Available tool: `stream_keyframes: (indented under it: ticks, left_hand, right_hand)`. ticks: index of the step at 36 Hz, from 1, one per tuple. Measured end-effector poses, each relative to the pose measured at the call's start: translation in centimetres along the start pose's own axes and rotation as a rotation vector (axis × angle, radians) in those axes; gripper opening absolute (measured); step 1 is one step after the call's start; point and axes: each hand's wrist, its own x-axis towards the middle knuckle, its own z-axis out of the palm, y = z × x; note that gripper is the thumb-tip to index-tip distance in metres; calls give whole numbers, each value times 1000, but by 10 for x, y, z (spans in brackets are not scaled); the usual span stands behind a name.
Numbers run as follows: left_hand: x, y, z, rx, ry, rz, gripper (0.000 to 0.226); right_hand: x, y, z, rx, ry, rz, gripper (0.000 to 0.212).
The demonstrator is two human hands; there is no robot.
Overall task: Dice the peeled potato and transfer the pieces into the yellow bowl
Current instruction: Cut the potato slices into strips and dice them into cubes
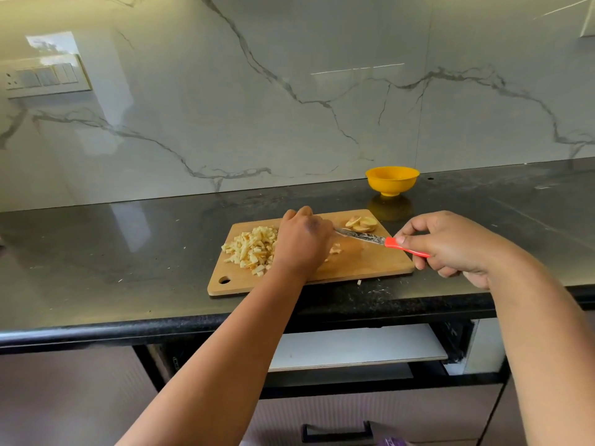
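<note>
- At the upper left of the frame I see a switch panel (46, 77) set into the marble wall (289, 91).
- The dark bench (112, 246) runs across the middle of the frame, with its rounded front edge below.
- A wooden cutting board (363, 262) lies on the bench at centre, its hanging hole at the lower left corner.
- On the left part of the board I see a heap of diced potato (252, 247), pale yellow and spread loosely.
- My left hand (302, 243) sits just right of that heap, knuckles up, palm down over the board; its fingers point away from me and curl down, and I cannot tell whether the grip holds anything beneath them.
- A few small potato bits (335, 249) lie on the board just right of the left hand.
- The knife (380, 240) lies across the middle of the board, its patterned blade pointing left with the tip hidden at the left hand, its red handle to the right.
- At the board's upper right corner I see a small stack of potato slices (361, 223), not yet diced.
- The yellow bowl (392, 180) stands on the bench beyond the board, near the wall, apart from the board; its inside is not visible to me.
- My right hand (450, 246) is at centre right, its grip wrapped round the knife's red handle.
- Below the bench edge I see an open cabinet recess with a pale shelf (354, 349).
</note>
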Motion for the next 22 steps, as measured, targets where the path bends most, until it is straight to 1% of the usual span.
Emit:
stream_keyframes:
  ticks: [1, 3, 4, 6, 7, 8, 11, 13, 15, 16, 17, 19, 20, 22]
  left_hand:
    - [-1, -1, -1, 21, -35, -49, 24]
    - [-1, -6, -4, 32, -154, -144, 16]
    - [-1, -9, -6, 9, -193, -183, 18]
    - [1, -14, -8, -72, -206, -247, 36]
    - [2, -14, -9, -129, -190, -273, 36]
    - [4, -14, -12, -181, -192, -296, 31]
    - [8, -14, -17, -276, -289, -354, 21]
    - [10, -15, -20, -287, -333, -358, 27]
    - [12, -14, -21, -284, -402, -326, 43]
    - [12, -12, -21, -298, -444, -286, 51]
    - [13, -9, -21, -320, -474, -229, 54]
    - [14, -2, -20, -352, -515, -107, 44]
    - [14, 2, -19, -343, -546, -55, 37]
    - [15, 8, -14, -280, -620, 29, 32]
  right_hand:
    - [-1, 1, -2, 0, 11, 0, 13]
    - [-1, 2, -5, -5, 42, 5, 12]
    - [-1, 3, -6, -7, 54, 9, 12]
    - [-1, 3, -7, -16, 66, 14, 11]
    - [-1, 3, -7, -21, 69, 17, 11]
    - [0, 4, -6, -25, 70, 20, 11]
    - [2, 5, -4, -40, 82, 19, 11]
    - [5, 6, -2, -57, 89, 15, 11]
    - [6, 7, -1, -62, 91, 13, 12]
    - [6, 8, -1, -62, 91, 11, 12]
    - [6, 7, 0, -64, 92, 9, 13]
    - [6, 7, 2, -77, 94, 4, 13]
    - [6, 7, 3, -86, 96, 4, 13]
    - [7, 7, 5, -104, 97, 5, 12]
